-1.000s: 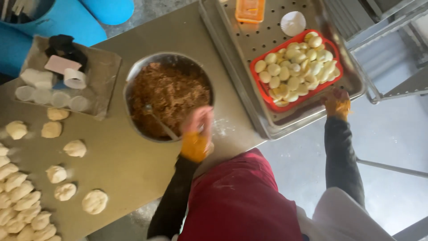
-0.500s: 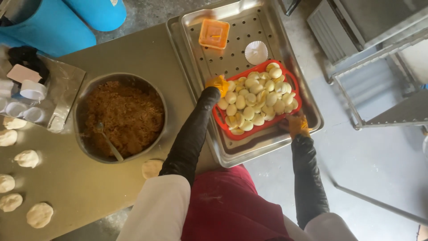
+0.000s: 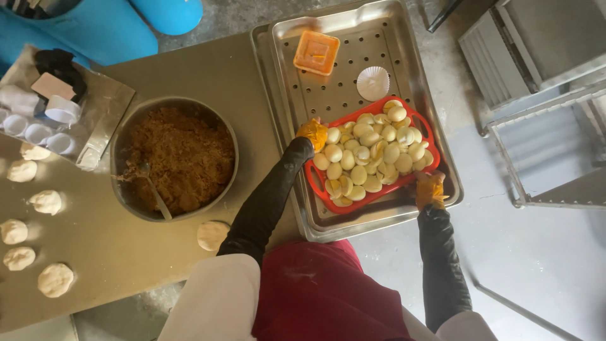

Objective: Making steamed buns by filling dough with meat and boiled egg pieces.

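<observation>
Red basket [image 3: 314, 179] of pale pieces filled the near half of the perforated tray [image 3: 413, 76]; an orange container [image 3: 316, 52] and white paper cup [image 3: 373, 83] stood at the far end, bare tray between them. On the counter [image 3: 208, 76], the filling bowl [image 3: 129, 136] blocked the middle. Dough rounds [image 3: 55, 279] dotted the left; one lay just beside the bowl's near rim. An open strip ran between bowl and tray.

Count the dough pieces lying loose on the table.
7: six dough pieces along the table's left side, one below the filling bowl. More may lie beyond the left edge.
</observation>
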